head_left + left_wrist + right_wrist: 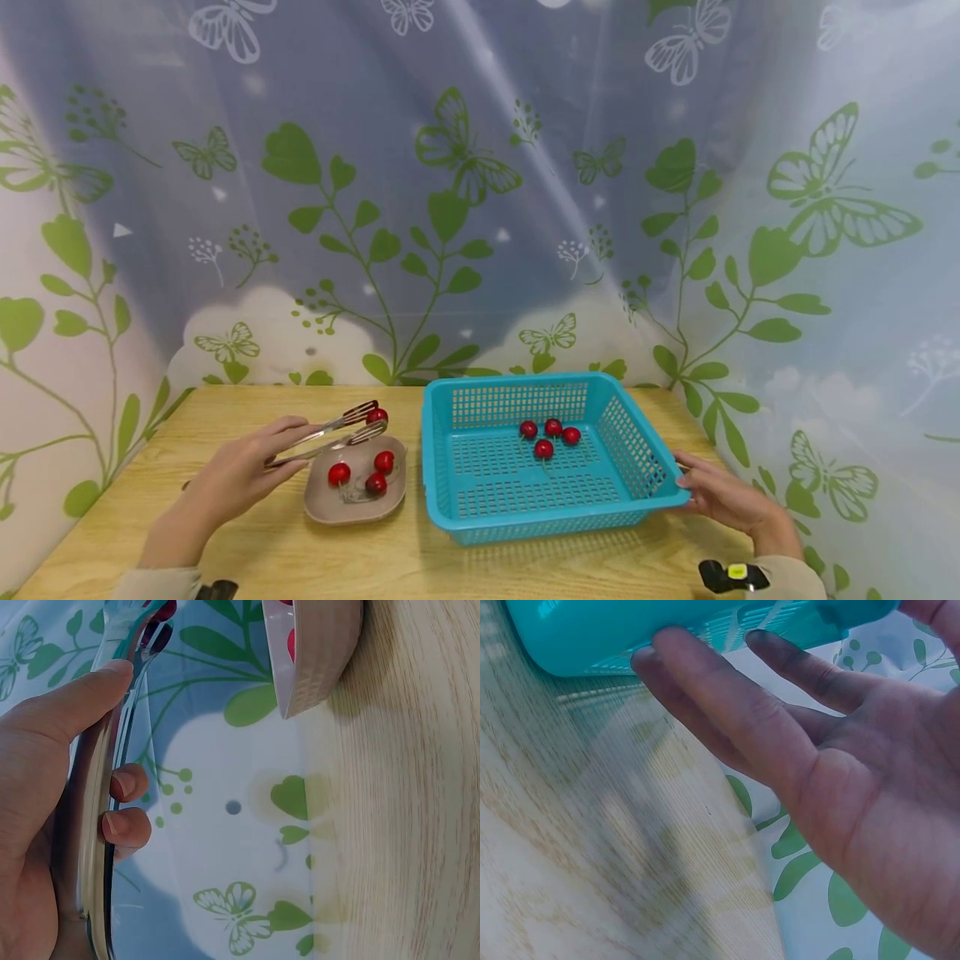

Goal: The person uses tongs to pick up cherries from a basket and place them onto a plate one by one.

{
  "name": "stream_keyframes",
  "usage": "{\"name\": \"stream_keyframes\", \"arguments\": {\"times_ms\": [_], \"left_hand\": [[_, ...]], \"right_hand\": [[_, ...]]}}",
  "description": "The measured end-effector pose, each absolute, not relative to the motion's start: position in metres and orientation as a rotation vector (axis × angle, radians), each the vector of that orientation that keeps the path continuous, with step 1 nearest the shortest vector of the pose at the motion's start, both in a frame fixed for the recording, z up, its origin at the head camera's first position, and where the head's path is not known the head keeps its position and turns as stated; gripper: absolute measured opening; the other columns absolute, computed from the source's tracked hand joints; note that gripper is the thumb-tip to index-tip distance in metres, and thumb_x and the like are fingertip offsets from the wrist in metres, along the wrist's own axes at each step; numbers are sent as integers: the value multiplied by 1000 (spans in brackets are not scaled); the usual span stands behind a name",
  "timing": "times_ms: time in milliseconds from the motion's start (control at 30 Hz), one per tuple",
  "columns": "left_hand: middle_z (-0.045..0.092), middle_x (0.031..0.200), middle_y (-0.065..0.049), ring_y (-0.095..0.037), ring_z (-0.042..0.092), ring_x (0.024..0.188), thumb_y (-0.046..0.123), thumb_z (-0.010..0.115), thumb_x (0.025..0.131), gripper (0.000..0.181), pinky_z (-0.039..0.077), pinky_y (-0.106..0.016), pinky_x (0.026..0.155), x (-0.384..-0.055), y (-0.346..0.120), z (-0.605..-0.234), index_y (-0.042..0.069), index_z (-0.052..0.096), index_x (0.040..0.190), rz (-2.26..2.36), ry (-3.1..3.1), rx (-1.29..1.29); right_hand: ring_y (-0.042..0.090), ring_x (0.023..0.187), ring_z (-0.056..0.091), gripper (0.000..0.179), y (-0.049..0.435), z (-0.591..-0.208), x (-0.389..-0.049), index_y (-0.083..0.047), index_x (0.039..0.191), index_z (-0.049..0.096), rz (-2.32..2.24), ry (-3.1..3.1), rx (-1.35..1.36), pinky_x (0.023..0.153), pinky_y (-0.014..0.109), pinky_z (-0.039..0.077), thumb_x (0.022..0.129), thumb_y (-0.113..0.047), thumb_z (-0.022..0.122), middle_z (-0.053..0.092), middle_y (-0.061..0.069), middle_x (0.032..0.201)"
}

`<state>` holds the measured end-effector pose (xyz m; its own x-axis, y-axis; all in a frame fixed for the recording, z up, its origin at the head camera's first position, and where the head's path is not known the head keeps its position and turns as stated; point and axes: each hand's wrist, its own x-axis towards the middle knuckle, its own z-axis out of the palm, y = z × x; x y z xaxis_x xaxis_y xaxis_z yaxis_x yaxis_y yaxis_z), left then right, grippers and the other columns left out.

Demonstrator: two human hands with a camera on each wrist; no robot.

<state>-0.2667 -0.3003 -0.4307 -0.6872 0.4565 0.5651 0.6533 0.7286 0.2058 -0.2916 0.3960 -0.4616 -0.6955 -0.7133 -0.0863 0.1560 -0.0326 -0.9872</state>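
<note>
Cherry (377,415) at two o'clock from left hand (236,468), basket (555,515) at three

The left hand, nearer the cherry, pinches tongs (327,427) along that line; the cherry, apparently gripped, sits at their tips by the dish (318,502)'s far edge. Farther, the right hand (726,497) holds the basket's right corner.

this is a small curtained nook around a tabletop: a drape (480,275) printed with butterflies and leafy stems hangs behind and along both sides of a light wood-grain table (495,575). the turquoise plastic basket (555,515) and little beige dish (322,505) are household kitchenware, yet whether a home or a studio surrounds it cannot be told.
</note>
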Motion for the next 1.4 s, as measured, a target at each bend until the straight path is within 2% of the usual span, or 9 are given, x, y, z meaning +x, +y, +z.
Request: {"name": "stream_keyframes", "arguments": {"times_ms": [200, 367, 533, 633, 767, 867, 1000, 1133, 1400], "left_hand": [[69, 123, 1, 9, 46, 67, 7, 82, 87, 50, 43, -19, 57, -267, -304, -432, 17, 70, 134, -583, -2493, -824], [70, 124, 0, 9, 46, 67, 12, 82, 88, 46, 42, -20, 58, -267, -305, -433, 19, 71, 132, -552, -2556, -775], [71, 124, 0, 8, 49, 71, 14, 82, 88, 45, 44, -21, 60, -267, -303, -434, 18, 71, 131, -525, -2581, -772], [71, 123, 2, 7, 55, 76, 14, 83, 88, 45, 48, -22, 62, -269, -303, -438, 18, 71, 131, -501, -2571, -793], [70, 123, 4, 6, 62, 84, 14, 82, 88, 47, 52, -24, 66, -269, -303, -441, 20, 70, 134, -487, -2586, -797], [70, 125, 5, 5, 65, 86, 15, 81, 90, 48, 54, -24, 68, -269, -304, -442, 22, 69, 136, -493, -2613, -787], [70, 124, 3, -7, 71, 90, 16, 81, 90, 47, 56, -27, 70, -271, -305, -445, 21, 70, 135, -453, -2619, -782], [71, 124, 0, -19, 73, 97, 16, 80, 90, 45, 58, -32, 74, -272, -306, -447, 18, 71, 133, -415, -2644, -785], [70, 127, -2, -21, 73, 102, 18, 79, 91, 44, 59, -37, 78, -273, -308, -451, 18, 70, 135, -389, -2700, -774]], "right_hand": [[15, 122, 68, 59, 396, -461, -292, -7, 164, 7, -1807, 1612, -597, 108, 39, 53, 109, -7, 29, 62, -5, 142], [14, 121, 69, 65, 395, -461, -291, 4, 163, -7, -1802, 1629, -586, 108, 39, 53, 110, -8, 29, 62, -7, 141], [14, 123, 67, 55, 395, -460, -291, -14, 163, 16, -1805, 1605, -605, 109, 39, 52, 109, -7, 28, 61, -7, 142], [14, 124, 67, 53, 394, -460, -291, -18, 161, 22, -1808, 1593, -624, 109, 39, 52, 109, -7, 28, 61, -7, 143], [14, 125, 67, 60, 394, -460, -291, -7, 165, 4, -1801, 1601, -626, 109, 39, 52, 110, -6, 27, 61, -7, 143], [14, 125, 67, 60, 395, -460, -290, -5, 165, 3, -1796, 1614, -613, 109, 39, 52, 109, -7, 28, 61, -8, 143], [13, 124, 66, 58, 396, -461, -290, -10, 164, 10, -1796, 1623, -600, 109, 39, 51, 109, -7, 28, 61, -9, 142], [13, 124, 67, 63, 396, -460, -290, -3, 164, 0, -1793, 1631, -595, 109, 39, 52, 109, -7, 29, 61, -9, 141], [13, 123, 67, 71, 395, -460, -290, 10, 157, -20, -1788, 1646, -591, 108, 40, 52, 109, -7, 29, 62, -10, 140]]}}
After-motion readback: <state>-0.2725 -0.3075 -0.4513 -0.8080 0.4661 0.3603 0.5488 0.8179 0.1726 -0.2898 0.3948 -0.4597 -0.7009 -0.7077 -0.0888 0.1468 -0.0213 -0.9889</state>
